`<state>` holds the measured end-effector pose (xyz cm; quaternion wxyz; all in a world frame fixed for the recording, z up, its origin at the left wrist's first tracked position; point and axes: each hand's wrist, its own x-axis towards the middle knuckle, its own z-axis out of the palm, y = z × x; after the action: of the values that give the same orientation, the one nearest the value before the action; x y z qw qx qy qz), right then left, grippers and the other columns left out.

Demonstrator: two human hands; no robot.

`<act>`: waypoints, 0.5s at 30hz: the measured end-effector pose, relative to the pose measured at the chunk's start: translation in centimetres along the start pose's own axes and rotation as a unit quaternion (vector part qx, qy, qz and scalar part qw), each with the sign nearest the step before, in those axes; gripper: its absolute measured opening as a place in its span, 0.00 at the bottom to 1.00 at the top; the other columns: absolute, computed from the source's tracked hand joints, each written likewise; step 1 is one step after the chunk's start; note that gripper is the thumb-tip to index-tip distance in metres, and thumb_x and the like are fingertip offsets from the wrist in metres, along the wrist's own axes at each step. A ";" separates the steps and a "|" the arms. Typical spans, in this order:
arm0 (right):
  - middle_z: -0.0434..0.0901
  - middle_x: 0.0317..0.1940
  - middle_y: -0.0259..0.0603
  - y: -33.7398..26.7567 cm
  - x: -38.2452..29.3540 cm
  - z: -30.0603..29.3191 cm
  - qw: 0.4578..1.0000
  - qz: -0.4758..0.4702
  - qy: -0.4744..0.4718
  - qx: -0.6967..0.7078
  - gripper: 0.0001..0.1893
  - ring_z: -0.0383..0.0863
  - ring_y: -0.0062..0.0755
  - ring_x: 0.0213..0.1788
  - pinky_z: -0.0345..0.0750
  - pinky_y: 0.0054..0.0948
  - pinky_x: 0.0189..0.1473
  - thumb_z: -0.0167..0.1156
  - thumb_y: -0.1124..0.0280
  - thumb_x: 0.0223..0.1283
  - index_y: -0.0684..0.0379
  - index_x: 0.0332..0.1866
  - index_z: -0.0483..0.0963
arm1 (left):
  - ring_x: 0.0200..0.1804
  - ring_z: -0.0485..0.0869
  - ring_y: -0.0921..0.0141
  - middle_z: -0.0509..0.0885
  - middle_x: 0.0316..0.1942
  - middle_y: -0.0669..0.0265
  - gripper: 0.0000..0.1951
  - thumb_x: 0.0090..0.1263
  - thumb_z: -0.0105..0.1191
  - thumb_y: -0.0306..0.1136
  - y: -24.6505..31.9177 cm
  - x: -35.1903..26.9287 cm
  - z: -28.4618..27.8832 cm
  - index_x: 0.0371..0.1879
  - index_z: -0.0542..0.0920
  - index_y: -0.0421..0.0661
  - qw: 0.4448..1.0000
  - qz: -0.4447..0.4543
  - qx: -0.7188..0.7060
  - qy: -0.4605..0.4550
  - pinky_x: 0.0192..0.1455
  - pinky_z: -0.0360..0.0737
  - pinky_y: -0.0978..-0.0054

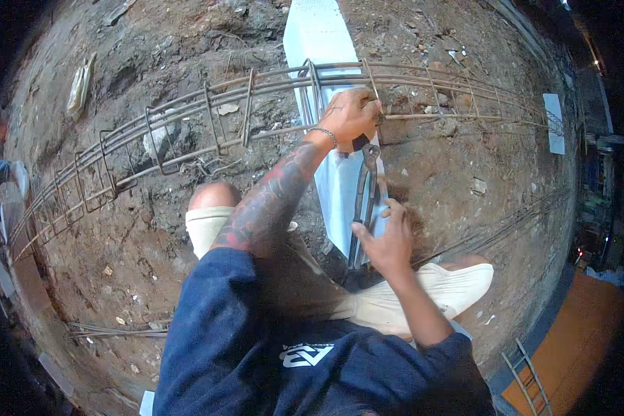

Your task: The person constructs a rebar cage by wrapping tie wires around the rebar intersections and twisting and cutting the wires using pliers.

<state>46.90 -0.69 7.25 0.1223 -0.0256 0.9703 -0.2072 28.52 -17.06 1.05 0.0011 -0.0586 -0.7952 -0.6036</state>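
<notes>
A long rebar cage (187, 99) with square stirrups runs across the ground before me, over a pale blue-white panel (322, 36). My left hand (351, 117) is at the cage's near side, fingers closed around something by a stirrup; a dark piece shows under the palm, but what the fingers grip is hidden. Below it, a long-handled dark metal tool (364, 192), perhaps pincers or a cutter, lies on the panel with its head up and its handles towards me. My right hand (390, 239) is spread beside the handles, thumb near one of them; whether it touches is unclear.
Bare soil with stones surrounds the cage, and a pale stone chunk (161, 135) sits behind its bars. Thin rods (499, 221) lie on the right. A ladder (525, 374) stands at the lower right by an orange surface (572, 338). Part of another person (8, 174) appears at far left.
</notes>
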 end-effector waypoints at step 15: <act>0.76 0.23 0.38 3.2 2.1 -5.7 0.904 0.184 -0.147 0.356 0.08 0.79 0.22 0.26 0.79 0.22 0.28 0.54 0.81 0.58 0.64 0.42 0.69 | 0.33 0.81 0.50 0.81 0.27 0.46 0.15 0.66 0.49 0.39 1.3 -0.5 0.4 0.34 0.80 0.37 1.000 0.011 -0.010 -0.010 0.36 0.75 0.60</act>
<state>43.45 4.25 10.54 0.3008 0.1686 0.7906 -0.5061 29.21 -16.40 2.14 -0.0012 -0.0731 -0.7886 -0.6106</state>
